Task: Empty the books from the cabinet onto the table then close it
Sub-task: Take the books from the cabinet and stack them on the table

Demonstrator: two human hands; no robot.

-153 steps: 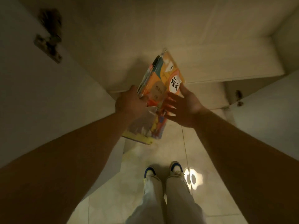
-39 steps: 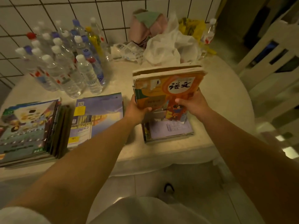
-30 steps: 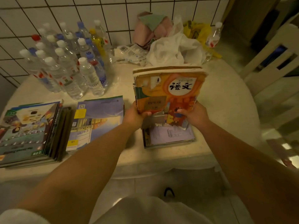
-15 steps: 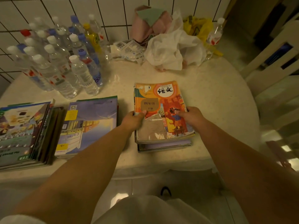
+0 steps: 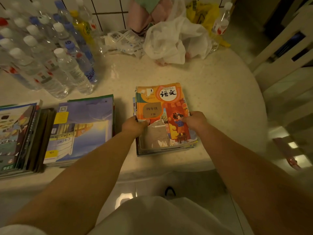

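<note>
A stack of books topped by an orange textbook (image 5: 162, 112) lies flat on the pale round table (image 5: 220, 92), near its front edge. My left hand (image 5: 134, 126) grips the stack's left side and my right hand (image 5: 194, 120) grips its right side. To the left lies a blue-covered book pile (image 5: 81, 128), and further left another pile of books (image 5: 18, 136) at the frame edge. The cabinet is out of view.
Several plastic water bottles (image 5: 50, 53) crowd the back left of the table. Crumpled white and yellow bags (image 5: 176, 36) and a pink cloth sit at the back by the tiled wall. A white chair (image 5: 288, 53) stands to the right.
The orange-topped stack went from the cabinet to upright over the table, then was laid flat onto the books there. Both hands still hold its sides, a little further forward than half a second ago.
</note>
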